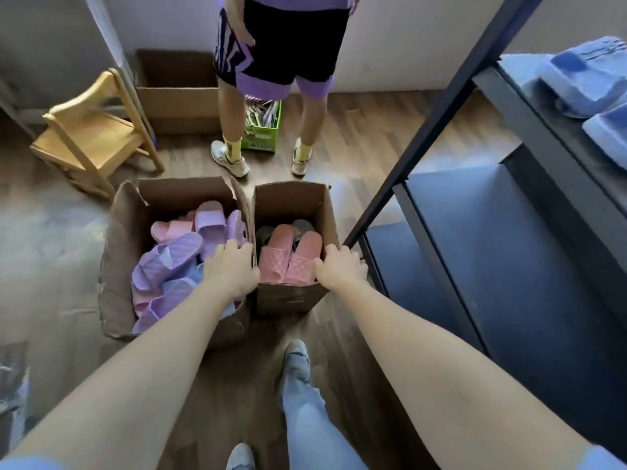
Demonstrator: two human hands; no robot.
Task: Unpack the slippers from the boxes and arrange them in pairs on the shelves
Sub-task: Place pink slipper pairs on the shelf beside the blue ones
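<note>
At right, a dark metal shelf rack (481, 259), with blue slippers (583, 72) lying on an upper level, blurred and cut by the frame edge. On the wooden floor (366, 137) by the rack's foot, two open boxes touching side by side: a larger cardboard box (117, 252), battered and sagging, heaped with purple slippers (176, 252) and a few pale pink slippers (169, 228); then a smaller cardboard box (291, 198), narrower, with a pair of salmon-pink quilted slippers (288, 259) on top.

Over the smaller box's left wall, at the seam between the two boxes, the left hand (234, 266), curled. On its right wall the right hand (342, 269), gripping, thumb inside beside the salmon pair, fingers wrapped outside. Impossible to tell from here: any hold of the left fingers on the larger box's wall as well.

Judging by look: moulded foam or rubber slides, light, springy, hard to damage, grippy rather than slick. Best taken by the band over the toes, or pinched as a pair sole to sole, one hand sufficing. Smaller box probably light enough to drag or lift by both side walls; thin card, though, so likely to bow under a squeeze. Larger box's torn rim a poor handhold.

Hidden: lower layers in both boxes, hence count and pairing unknown. Under the salmon pair, something grey and dark green, probably more slippers, too shadowed to name. Lower levels of the rack dim. Beyond the boxes, a second person (288, 45), visible only from waist to shoes.
</note>
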